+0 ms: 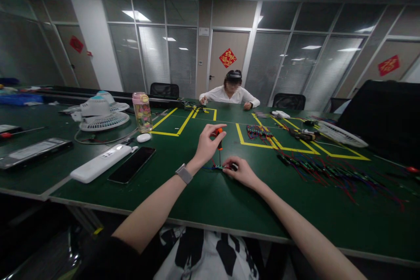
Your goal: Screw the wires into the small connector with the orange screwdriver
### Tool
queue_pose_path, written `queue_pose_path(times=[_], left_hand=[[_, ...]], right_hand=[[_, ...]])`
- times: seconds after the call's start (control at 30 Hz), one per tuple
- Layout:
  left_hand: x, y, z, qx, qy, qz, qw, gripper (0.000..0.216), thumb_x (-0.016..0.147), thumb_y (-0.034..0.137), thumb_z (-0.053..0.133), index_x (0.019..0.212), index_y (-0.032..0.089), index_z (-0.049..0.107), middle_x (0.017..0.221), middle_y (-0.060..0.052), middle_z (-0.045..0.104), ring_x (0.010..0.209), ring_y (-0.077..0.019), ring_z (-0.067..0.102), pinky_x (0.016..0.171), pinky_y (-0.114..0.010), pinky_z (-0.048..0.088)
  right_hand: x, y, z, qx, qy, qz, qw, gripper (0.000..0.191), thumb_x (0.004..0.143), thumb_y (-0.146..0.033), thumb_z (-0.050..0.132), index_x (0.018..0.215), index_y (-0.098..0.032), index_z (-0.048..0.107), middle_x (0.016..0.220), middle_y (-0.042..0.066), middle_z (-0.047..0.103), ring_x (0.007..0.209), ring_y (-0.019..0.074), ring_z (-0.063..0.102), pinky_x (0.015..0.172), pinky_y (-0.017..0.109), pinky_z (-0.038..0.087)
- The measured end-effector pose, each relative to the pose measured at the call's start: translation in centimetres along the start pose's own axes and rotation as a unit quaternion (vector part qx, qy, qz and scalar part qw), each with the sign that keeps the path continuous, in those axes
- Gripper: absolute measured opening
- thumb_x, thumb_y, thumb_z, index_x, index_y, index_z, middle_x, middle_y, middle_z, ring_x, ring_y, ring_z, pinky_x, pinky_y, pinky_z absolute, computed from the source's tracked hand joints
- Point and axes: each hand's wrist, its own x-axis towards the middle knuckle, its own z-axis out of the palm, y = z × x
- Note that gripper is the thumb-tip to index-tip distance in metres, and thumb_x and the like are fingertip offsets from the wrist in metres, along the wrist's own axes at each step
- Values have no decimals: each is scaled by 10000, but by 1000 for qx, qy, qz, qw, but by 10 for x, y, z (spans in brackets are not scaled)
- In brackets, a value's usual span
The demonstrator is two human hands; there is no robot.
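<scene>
My left hand [206,143] is closed round the orange handle of a small screwdriver [219,140], held upright with its tip down on a small circuit board with wires [219,167] lying on the green table [210,201]. My right hand [240,169] pinches and steadies that board from the right. A watch sits on my left wrist.
To the right lies a heap of boards with red and blue wires [328,173]. On the left lie a black phone [131,164], a white power strip [100,163], a pink-capped bottle [142,112] and white fan parts [100,113]. Another person [229,94] sits across the table.
</scene>
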Motion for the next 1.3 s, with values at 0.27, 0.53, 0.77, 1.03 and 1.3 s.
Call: queue_pose_path(times=[0.27,0.53,0.77,1.03,1.3], left_hand=[[1,-1,-2,-19,-17,-18,1000,311,819,294,551,1110,213,627,976,-47,590,852,-132,571,788,-256,469],[2,0,-1,-78,-43,-48,995,335,827,261,535,1149,192,596,975,-55,622,831,-133,597,782,-273,478],[1,0,0,-68,-31,-47,996,332,874,248,444,1173,210,584,1070,-70,604,911,-144,595,817,-277,470],[3,-3,-1,-35,-11,-30,999,305,825,277,537,1107,208,630,1054,-60,602,901,-141,586,805,-259,472],[1,-3,0,-27,-12,-23,999,298,801,284,577,1084,211,635,1049,-55,592,883,-140,589,774,-247,486]], right_hand=[[1,0,-1,10,-3,-1,1000,111,710,-234,651,793,-160,664,702,13,612,691,142,562,657,251,443],[0,0,-1,1,-4,4,1000,142,738,-254,628,831,-162,681,728,27,620,706,151,561,656,260,444],[1,-1,-2,-6,-8,8,1000,137,732,-251,637,829,-166,684,747,29,631,725,157,563,667,268,441],[1,-2,-2,-2,-8,6,1000,122,734,-244,638,815,-164,681,725,25,623,706,151,558,661,264,441],[1,0,-2,-8,-7,5,1000,128,738,-257,637,821,-171,679,731,26,620,715,156,555,659,265,433]])
